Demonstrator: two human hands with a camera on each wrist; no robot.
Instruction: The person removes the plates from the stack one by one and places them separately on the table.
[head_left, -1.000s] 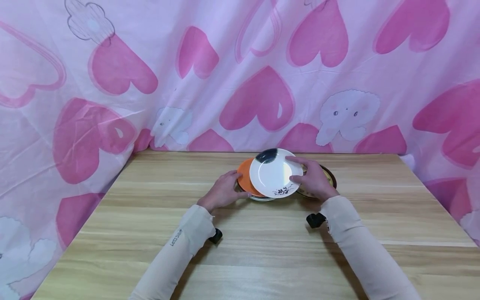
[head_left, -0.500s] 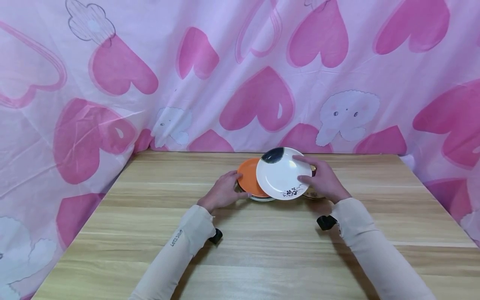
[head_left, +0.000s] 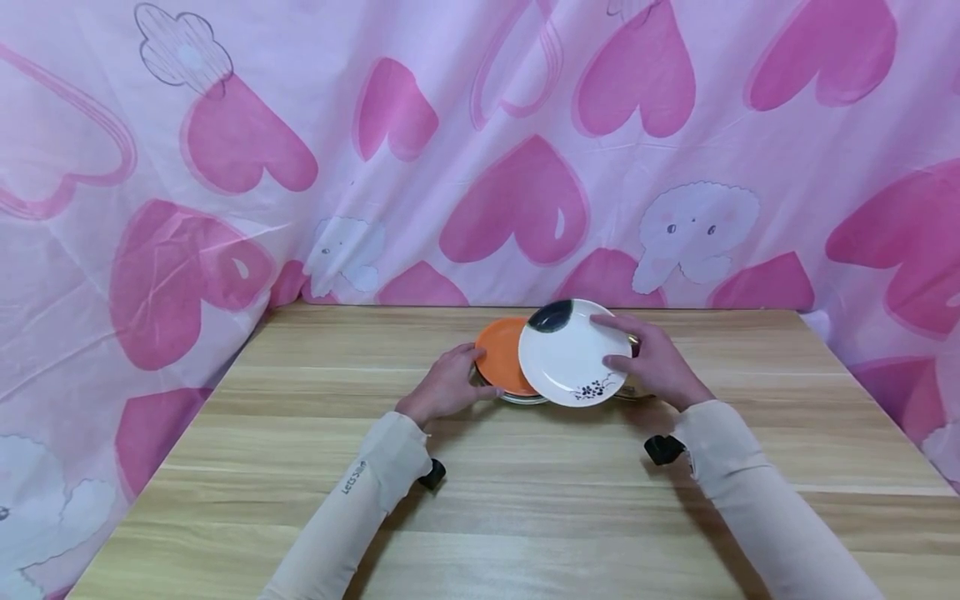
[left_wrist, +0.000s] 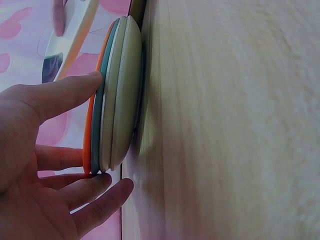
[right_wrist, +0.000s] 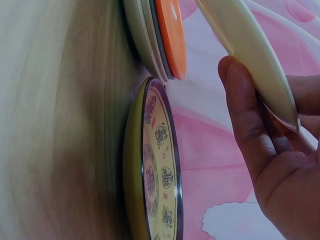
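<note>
A white plate (head_left: pixel 566 358) with a black patch and dark flower print is gripped at its right rim by my right hand (head_left: pixel 654 360). In the right wrist view, the thumb and fingers pinch its edge and it is tilted above the other plates. Its left side overlaps an orange plate (head_left: pixel 497 357) in the head view. That orange plate tops a stack, with a dark green plate (left_wrist: pixel 100 110) and pale plates (left_wrist: pixel 127 95) under it. My left hand (head_left: pixel 447 383) holds the stack's left edge between thumb and fingers.
A yellow patterned plate (right_wrist: pixel 162 172) with a dark rim sits on the wooden table (head_left: pixel 510 508), right of the stack and mostly hidden in the head view. A pink heart-print cloth (head_left: pixel 510 200) hangs behind the table's back edge.
My right hand has moved the white plate to the right, showing more of the orange plate and covering more of the yellow one. The left hand stays at the stack.
</note>
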